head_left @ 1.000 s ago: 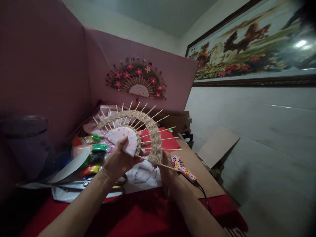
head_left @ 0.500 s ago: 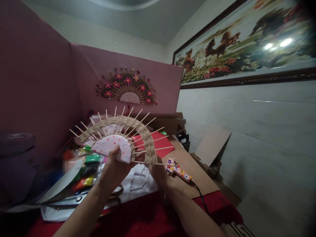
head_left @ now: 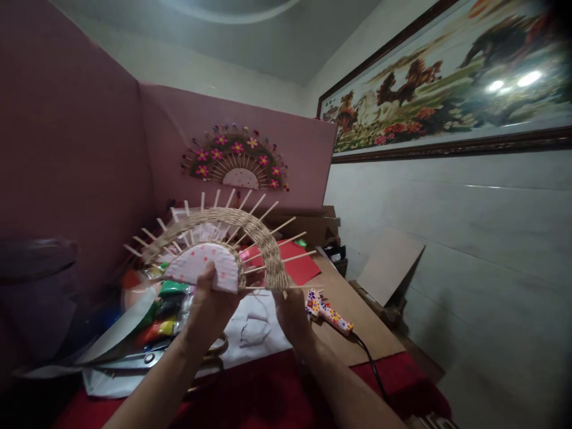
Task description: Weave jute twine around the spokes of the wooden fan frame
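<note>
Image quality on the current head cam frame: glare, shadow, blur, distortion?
Head view: dim overall; bright glare spots on the framed picture; left side dark, the bin-like container barely readable; soft shadow on the tiled wall beside the leaning board; wide-angle stretch toward the edges; hot glue gun pattern legible, fine weave on the fan-shaped piece slightly soft.

Two bare hands are shown, the left hand and the right hand, and bare skin is seen all the way up the left forearm and the right forearm. Both are kinda narrow at the wrist and get wider toward the near edge, where they're cut off, so whatever is worn higher up can't be made out. A short, rounded left thumb is seen; the right fingers are partly hidden.
</note>
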Motion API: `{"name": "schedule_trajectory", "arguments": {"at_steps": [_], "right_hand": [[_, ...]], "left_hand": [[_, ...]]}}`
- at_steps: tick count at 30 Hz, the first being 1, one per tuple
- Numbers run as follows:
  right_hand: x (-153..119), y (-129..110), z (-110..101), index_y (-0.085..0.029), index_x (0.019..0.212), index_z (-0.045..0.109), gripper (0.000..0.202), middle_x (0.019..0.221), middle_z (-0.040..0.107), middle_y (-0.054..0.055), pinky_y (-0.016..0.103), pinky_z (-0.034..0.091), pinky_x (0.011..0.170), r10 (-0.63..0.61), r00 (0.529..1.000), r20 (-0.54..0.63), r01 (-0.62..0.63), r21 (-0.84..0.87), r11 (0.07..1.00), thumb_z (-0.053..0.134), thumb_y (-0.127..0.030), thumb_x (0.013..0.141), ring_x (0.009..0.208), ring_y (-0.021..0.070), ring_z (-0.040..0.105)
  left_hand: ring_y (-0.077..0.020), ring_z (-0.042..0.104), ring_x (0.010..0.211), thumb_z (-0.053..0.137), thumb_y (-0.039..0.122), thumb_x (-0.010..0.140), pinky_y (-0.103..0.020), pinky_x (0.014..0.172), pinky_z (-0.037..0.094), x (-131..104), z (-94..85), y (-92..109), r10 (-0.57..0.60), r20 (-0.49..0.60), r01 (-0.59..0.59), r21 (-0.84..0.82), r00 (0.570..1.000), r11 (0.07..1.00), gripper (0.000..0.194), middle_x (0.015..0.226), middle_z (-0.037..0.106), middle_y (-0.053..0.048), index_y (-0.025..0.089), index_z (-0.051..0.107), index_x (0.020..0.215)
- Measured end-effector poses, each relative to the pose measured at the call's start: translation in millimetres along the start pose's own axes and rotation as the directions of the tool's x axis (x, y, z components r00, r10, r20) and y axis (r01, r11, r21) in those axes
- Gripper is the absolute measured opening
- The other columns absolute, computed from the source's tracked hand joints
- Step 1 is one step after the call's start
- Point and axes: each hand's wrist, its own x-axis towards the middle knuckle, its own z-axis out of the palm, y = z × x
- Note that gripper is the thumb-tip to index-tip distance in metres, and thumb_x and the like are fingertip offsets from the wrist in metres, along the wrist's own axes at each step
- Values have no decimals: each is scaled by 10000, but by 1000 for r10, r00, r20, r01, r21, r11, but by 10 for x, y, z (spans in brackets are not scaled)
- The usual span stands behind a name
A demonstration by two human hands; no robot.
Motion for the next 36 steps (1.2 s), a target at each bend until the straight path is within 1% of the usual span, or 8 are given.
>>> {"name": "schedule_trajectory", "arguments": {"at_steps": [6, 17, 20, 24, 28, 31, 34, 36], "right_hand": [[-29, -189, -2, -165, 1000, 579, 208, 962, 623, 70, 290, 453, 776, 33, 997, -75, -16, 217, 976, 466, -241, 843, 920, 178, 572], [-84, -188, -27, -175, 1067, 601, 295, 995, 613, 100, 343, 425, 838, -171, 975, -141, 152, -137, 979, 431, -176, 825, 946, 205, 553], [-74, -211, -12, -169, 1059, 596, 270, 983, 619, 90, 309, 437, 784, -37, 994, -106, 33, -37, 999, 445, -232, 844, 913, 191, 561], [-62, -256, 41, -149, 765, 643, 275, 692, 600, 36, 247, 418, 603, 184, 981, 61, -192, 172, 966, 491, -368, 832, 659, 134, 536], [-50, -235, 109, -142, 742, 625, 314, 629, 559, 4, 213, 354, 487, 271, 916, 297, -383, 435, 815, 567, -449, 768, 513, 79, 434], [-43, -168, 137, -151, 749, 591, 317, 661, 548, -7, 191, 332, 461, 396, 856, 334, -517, 590, 620, 661, -453, 685, 537, 75, 440], [-54, -120, 151, -150, 750, 579, 331, 661, 555, -1, 186, 346, 471, 475, 763, 439, -635, 647, 422, 695, -444, 651, 581, 91, 482], [-64, -117, 163, -149, 791, 595, 312, 717, 599, 26, 192, 374, 498, 432, 740, 516, -666, 651, 363, 677, -429, 681, 628, 106, 523]], "left_hand": [[-194, 628, 867, 557, 318, 779, -334, 777, 522, 67, -70, 45, 210, -118, -208, 30, 971, 978, 300, 931, 659, -55, 187, 561, 1048], [-189, 638, 831, 522, 265, 802, -387, 803, 507, 81, -88, -5, 138, -110, -133, 54, 984, 990, 193, 874, 656, -27, 189, 558, 975], [-175, 639, 810, 521, 274, 805, -360, 793, 509, 85, -94, -5, 140, -115, -134, 62, 983, 989, 198, 880, 658, -26, 187, 558, 980], [-155, 636, 785, 520, 306, 813, -318, 773, 503, 80, -102, -55, 159, -140, -146, 101, 977, 984, 170, 864, 659, -3, 203, 573, 938], [-138, 613, 721, 545, 425, 782, -276, 769, 481, 94, -159, -221, 115, -156, -87, 179, 981, 980, 260, 723, 643, 2, 169, 586, 804], [-176, 609, 740, 532, 540, 737, -290, 765, 469, 98, -227, -366, 62, -155, -18, 272, 986, 962, 397, 674, 638, -29, 149, 597, 755], [-232, 606, 857, 546, 521, 732, -314, 781, 456, 62, -302, -472, 66, -184, 9, 380, 981, 925, 397, 726, 667, -65, 144, 631, 821], [-269, 577, 960, 598, 443, 721, -330, 802, 449, 27, -355, -514, 41, -194, 55, 465, 980, 884, 321, 738, 677, -77, 149, 651, 836]]}}
